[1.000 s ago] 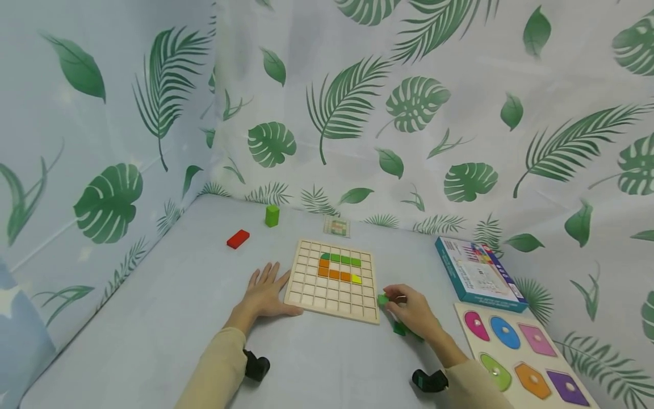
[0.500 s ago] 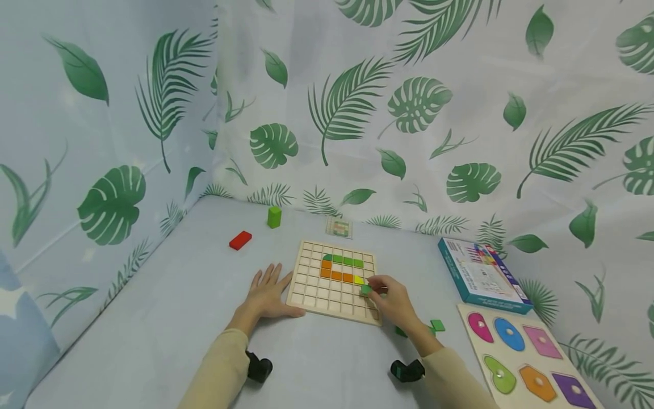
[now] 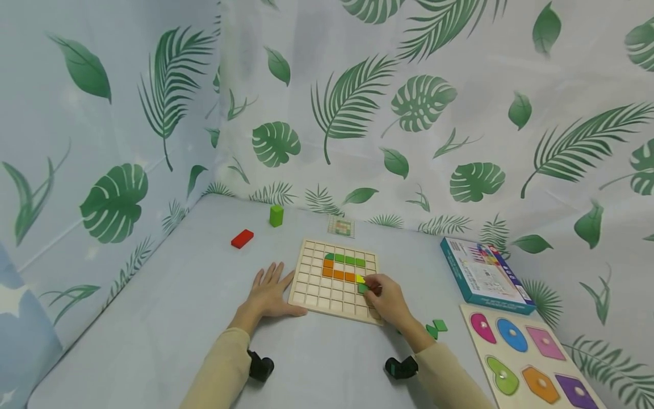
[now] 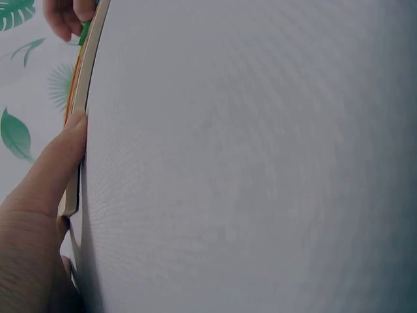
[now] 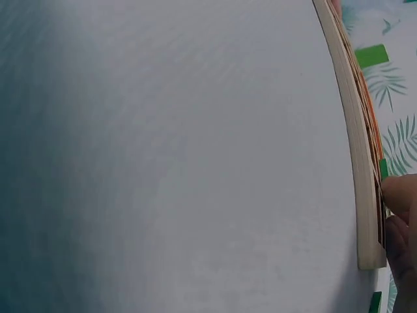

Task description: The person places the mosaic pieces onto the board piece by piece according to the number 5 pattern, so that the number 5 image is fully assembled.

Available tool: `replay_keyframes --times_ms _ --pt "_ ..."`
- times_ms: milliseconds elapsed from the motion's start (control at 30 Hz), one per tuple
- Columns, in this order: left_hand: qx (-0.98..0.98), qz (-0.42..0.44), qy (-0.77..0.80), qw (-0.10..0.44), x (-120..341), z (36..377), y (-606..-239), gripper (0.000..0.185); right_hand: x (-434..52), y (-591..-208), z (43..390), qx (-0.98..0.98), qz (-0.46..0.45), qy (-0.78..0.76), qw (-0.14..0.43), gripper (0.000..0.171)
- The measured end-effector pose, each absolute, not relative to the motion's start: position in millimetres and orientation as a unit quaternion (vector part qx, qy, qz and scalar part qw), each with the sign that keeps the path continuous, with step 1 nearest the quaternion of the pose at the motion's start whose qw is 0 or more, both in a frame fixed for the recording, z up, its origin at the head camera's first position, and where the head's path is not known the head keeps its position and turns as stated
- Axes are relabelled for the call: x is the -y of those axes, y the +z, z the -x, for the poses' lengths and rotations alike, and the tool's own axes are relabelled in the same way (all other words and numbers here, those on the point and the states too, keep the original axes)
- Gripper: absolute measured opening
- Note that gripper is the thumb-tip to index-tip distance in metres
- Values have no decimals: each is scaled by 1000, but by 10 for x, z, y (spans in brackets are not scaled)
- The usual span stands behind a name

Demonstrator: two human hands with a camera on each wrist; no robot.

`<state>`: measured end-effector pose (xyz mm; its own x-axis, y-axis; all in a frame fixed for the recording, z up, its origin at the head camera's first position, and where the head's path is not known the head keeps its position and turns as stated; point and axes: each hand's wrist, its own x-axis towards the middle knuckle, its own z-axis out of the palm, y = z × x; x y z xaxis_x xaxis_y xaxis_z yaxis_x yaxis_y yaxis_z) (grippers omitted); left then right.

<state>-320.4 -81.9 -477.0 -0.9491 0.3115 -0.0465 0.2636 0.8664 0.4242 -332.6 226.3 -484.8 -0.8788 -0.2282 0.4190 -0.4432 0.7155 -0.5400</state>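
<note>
A wooden grid board (image 3: 314,294) lies on the table, bearing a row of green tiles (image 3: 347,259), several orange tiles (image 3: 338,275) and a yellow tile (image 3: 360,279). My left hand (image 3: 267,296) rests spread at its left side, thumb (image 4: 73,134) against the near edge. Over the right part of the board, my right hand (image 3: 392,301) pinches a green tile (image 3: 362,288) just nearer than the yellow one. The right wrist view shows that green tile (image 5: 384,168) at the fingertips, standing above the board's surface. Fingers partly cover the yellow tile.
Loose green tiles (image 3: 440,325) lie right of the right wrist. A red block (image 3: 242,238), a green block (image 3: 276,216) and a patterned card (image 3: 341,226) are behind the board. At right are a boxed set (image 3: 487,275) and a knobbed shape puzzle (image 3: 521,355).
My right hand has lifted a green tile from beside the board and carried it left and away from me onto the grid near the yellow tile. The left hand stays put.
</note>
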Motion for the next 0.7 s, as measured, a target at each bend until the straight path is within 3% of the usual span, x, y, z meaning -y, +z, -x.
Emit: replay_keyframes --times_ms 700 --pt "-963 -149 215 64 817 3219 -4781 104 -2260 -4802 3303 909 -157 348 166 38"
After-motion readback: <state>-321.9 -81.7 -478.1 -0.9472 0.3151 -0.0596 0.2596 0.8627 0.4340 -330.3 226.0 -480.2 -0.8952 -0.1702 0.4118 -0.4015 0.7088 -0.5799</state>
